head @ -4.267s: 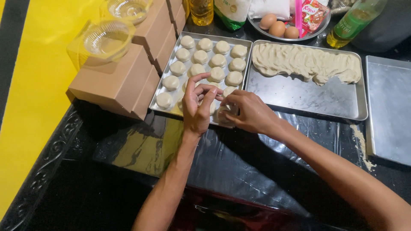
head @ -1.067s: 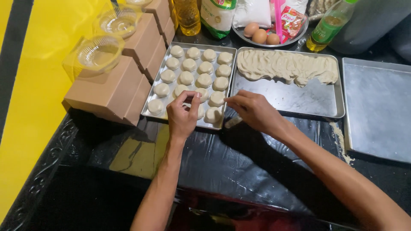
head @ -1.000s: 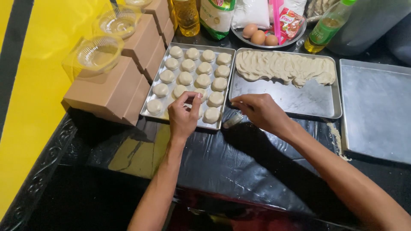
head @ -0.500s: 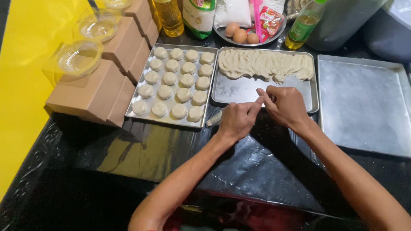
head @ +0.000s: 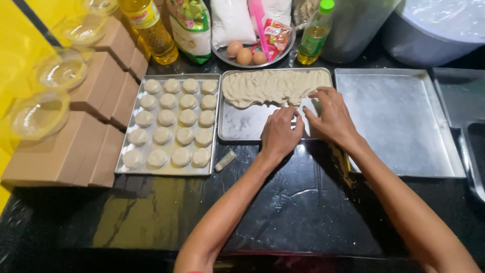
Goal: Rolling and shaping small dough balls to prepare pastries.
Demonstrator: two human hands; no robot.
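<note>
1. My left hand (head: 280, 132) and right hand (head: 331, 117) rest on the middle tray (head: 242, 126), fingers loosely curled, holding nothing I can see.
2. The flat dough (head: 273, 86) lies just past my fingertips.
3. Round dough balls (head: 172, 121) sit left of my fingers.

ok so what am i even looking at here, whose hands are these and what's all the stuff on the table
One camera, worn on a person's head, looks down at that person's own two bare arms. The left hand and right hand rest on the near edge of a strip of flattened dough in the middle tray; neither has lifted anything. The tray on the left holds rows of round dough balls. The tray on the right is bare metal. Cardboard boxes with clear plastic cups on top line the left edge. Behind are oil bottles, flour bags and a plate of eggs.
</note>
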